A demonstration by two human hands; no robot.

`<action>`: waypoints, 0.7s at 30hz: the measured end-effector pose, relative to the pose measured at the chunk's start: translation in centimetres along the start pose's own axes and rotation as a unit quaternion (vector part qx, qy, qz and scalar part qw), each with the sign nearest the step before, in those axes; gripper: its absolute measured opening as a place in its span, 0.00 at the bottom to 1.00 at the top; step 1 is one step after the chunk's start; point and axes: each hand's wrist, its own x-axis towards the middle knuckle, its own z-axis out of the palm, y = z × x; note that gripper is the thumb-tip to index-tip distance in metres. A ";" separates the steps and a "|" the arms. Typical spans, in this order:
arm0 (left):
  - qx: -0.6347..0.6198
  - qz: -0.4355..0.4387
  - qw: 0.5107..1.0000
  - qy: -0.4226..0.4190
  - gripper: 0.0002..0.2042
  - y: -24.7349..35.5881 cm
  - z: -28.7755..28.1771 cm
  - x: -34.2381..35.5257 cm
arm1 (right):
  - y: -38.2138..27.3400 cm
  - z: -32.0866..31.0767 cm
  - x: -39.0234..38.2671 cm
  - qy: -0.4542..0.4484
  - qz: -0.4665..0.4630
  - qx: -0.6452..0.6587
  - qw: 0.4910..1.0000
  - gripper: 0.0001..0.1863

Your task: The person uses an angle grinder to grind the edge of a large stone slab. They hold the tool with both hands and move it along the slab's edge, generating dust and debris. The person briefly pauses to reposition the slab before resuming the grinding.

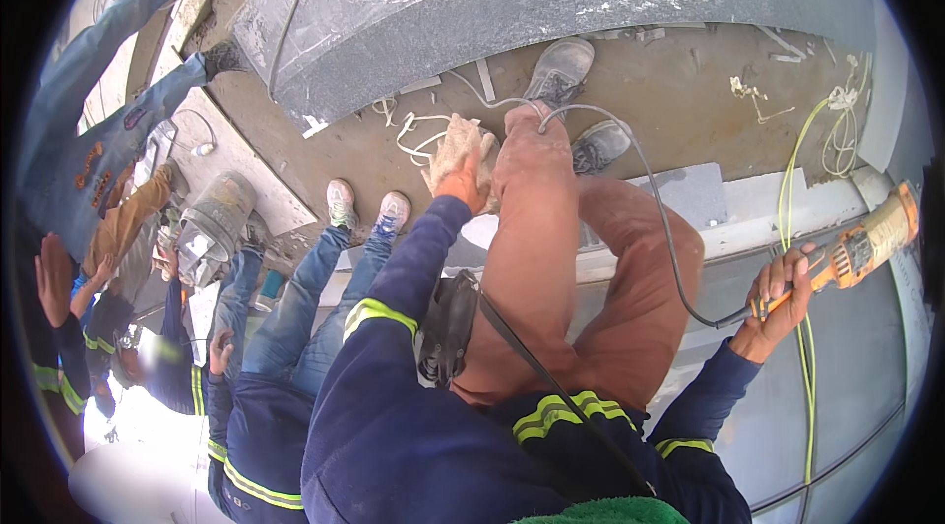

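Right hand point(785, 319) wraps a power tool point(866, 241), slanting lengthwise forward-right beyond its fingers — left hand point(467, 184) touches tan glove point(455, 142), grip unclear.

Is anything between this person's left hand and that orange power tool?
Yes. In this view, both legs, in reddish-brown trousers, lie between the left hand and the orange power tool. A grey cord also curves through that space. Nothing visible separates the right hand from the tool; its fingers wrap around it.
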 end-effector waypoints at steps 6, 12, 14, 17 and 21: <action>0.128 0.030 0.962 -0.239 0.24 21.2 -9.4 -19.2 | -7.8 -11.9 0.7 0.009 -0.029 0.034 0.999 0.17; 0.209 -0.002 0.907 -0.366 0.26 29.1 -8.4 -37.3 | -19.3 -21.5 -1.3 0.033 -0.044 0.057 0.997 0.17; 0.272 0.021 0.855 -0.440 0.26 30.0 -5.3 -41.6 | -23.5 -23.9 -2.1 0.045 -0.032 0.039 0.998 0.18; 0.236 0.059 0.870 -0.428 0.26 31.0 -5.6 -50.2 | -31.8 -24.9 -8.2 0.073 -0.014 0.023 0.997 0.17; 0.007 -0.057 0.995 -0.080 0.27 41.0 -15.9 -63.1 | -40.9 -24.2 -23.4 0.105 0.007 0.013 0.994 0.12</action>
